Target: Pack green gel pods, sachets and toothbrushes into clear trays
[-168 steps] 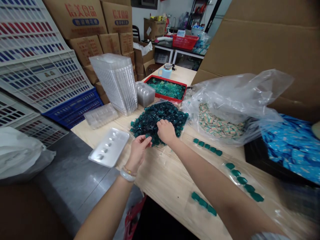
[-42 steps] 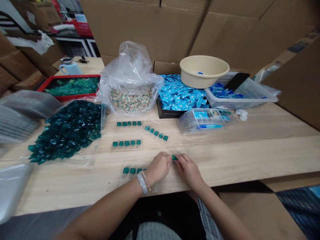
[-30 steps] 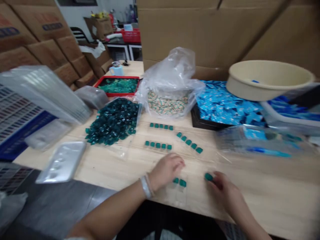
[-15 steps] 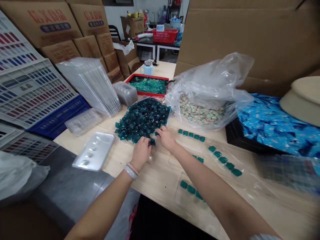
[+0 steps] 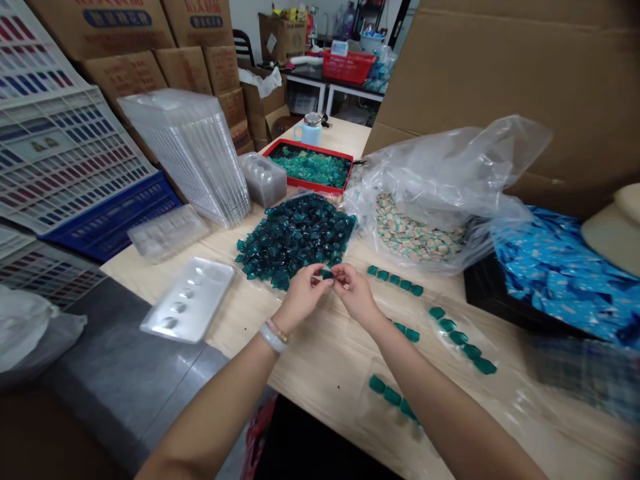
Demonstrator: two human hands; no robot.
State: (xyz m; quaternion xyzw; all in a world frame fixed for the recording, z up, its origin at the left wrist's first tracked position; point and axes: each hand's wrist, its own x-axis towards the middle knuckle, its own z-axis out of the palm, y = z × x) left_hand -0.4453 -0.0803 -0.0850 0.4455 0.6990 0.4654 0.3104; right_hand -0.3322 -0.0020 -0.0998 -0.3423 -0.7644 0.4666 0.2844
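Observation:
My left hand and my right hand meet in front of the pile, fingers pinched around a small dark teal gem-shaped piece. Fingertips partly cover it. Just behind them lies a heap of the same glossy pieces on a clear plastic sheet. To the right of my hands, rows of teal pieces sit in clear trays, with a longer row farther right. Below my right forearm is another row, partly hidden by the arm.
An upturned clear tray lies on the left, near a tall stack of trays. Behind the heap stands a red-rimmed tray of green bits and a blue mug. A plastic bag of patterned pieces and blue packets occupy the right.
Both hands have left the near edge of the heap and come together over the table, with a teal piece between their fingers. The view has shifted slightly.

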